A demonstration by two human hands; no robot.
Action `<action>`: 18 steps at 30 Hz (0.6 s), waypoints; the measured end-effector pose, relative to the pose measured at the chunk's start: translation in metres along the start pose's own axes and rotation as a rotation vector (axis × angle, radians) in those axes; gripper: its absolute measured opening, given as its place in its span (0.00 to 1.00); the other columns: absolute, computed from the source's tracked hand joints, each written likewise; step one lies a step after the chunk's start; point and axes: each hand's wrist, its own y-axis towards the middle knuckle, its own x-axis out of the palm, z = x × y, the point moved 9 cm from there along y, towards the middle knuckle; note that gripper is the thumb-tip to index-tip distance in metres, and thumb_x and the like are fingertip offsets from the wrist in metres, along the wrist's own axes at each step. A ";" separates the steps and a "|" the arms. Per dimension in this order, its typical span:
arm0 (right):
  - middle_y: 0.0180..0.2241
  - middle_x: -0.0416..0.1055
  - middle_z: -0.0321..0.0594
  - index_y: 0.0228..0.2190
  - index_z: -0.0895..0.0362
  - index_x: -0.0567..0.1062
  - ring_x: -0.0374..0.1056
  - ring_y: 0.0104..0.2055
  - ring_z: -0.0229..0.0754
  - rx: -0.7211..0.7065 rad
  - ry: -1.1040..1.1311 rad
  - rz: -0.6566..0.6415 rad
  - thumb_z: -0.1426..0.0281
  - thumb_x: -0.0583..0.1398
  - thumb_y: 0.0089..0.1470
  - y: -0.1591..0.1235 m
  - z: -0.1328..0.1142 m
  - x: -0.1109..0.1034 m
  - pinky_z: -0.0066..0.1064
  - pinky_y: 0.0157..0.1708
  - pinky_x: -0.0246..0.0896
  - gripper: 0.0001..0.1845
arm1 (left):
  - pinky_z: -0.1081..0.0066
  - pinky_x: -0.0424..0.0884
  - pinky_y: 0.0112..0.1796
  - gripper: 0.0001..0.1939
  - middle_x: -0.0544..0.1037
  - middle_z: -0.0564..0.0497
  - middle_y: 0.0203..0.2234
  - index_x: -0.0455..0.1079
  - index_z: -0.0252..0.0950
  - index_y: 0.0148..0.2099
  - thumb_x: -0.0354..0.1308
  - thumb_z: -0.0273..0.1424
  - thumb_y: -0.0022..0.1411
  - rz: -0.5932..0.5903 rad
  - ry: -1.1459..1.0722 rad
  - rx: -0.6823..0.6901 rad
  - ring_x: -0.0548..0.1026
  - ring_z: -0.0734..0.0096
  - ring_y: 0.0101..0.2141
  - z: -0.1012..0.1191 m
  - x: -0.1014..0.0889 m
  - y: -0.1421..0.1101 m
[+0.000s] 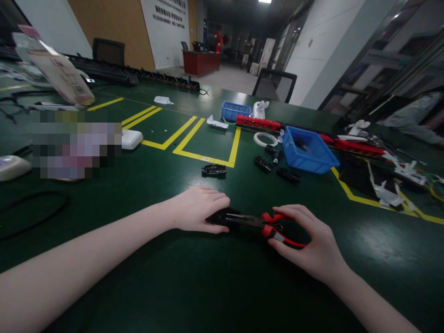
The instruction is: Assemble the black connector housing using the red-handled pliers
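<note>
My right hand [308, 238] is closed around the red handles of a pair of long-nose pliers [267, 224]. The pliers' dark jaws point left and reach to a black part [220, 216] on the green table. My left hand [201, 209] is closed over that black part, its thumb and fingers hiding much of it. Whether the jaws grip the part cannot be made out. Beyond the left hand lies a black plastic piece [213, 169]. Several more black pieces [287, 174] are grouped to its right, beside a blue bin [308, 150].
A white tape ring [265, 133] and a second blue bin [236, 111] stand farther back. Red strips [258, 123] run along the right rear. Yellow tape [203, 158] marks the table. At left are a white box [132, 139], a mouse [14, 167] and a tilted package [62, 76].
</note>
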 end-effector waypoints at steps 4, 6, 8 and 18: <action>0.42 0.68 0.43 0.45 0.52 0.68 0.68 0.43 0.45 -0.003 0.016 -0.029 0.63 0.63 0.46 0.000 0.000 0.002 0.39 0.41 0.69 0.23 | 0.70 0.66 0.32 0.15 0.72 0.52 0.32 0.63 0.35 0.37 0.55 0.43 0.59 0.000 -0.017 0.000 0.71 0.69 0.31 0.000 -0.001 0.001; 0.43 0.68 0.43 0.45 0.52 0.67 0.68 0.44 0.45 -0.005 0.021 -0.036 0.63 0.63 0.46 0.000 0.001 0.003 0.39 0.41 0.68 0.23 | 0.70 0.66 0.32 0.15 0.72 0.52 0.32 0.63 0.35 0.37 0.55 0.43 0.59 -0.003 -0.021 0.000 0.71 0.69 0.31 0.000 -0.001 0.001; 0.42 0.68 0.43 0.45 0.52 0.67 0.68 0.44 0.44 -0.007 0.023 -0.039 0.64 0.63 0.46 -0.001 0.001 0.003 0.38 0.41 0.68 0.23 | 0.70 0.66 0.32 0.15 0.72 0.52 0.32 0.63 0.35 0.37 0.55 0.43 0.59 -0.005 -0.024 -0.001 0.71 0.69 0.31 0.000 0.000 0.000; 0.42 0.69 0.41 0.45 0.51 0.68 0.68 0.43 0.43 -0.014 0.009 -0.024 0.64 0.63 0.45 -0.001 0.001 -0.001 0.36 0.41 0.69 0.23 | 0.69 0.65 0.32 0.15 0.71 0.53 0.31 0.62 0.36 0.38 0.55 0.44 0.59 0.005 -0.037 0.008 0.70 0.69 0.31 -0.001 0.001 -0.001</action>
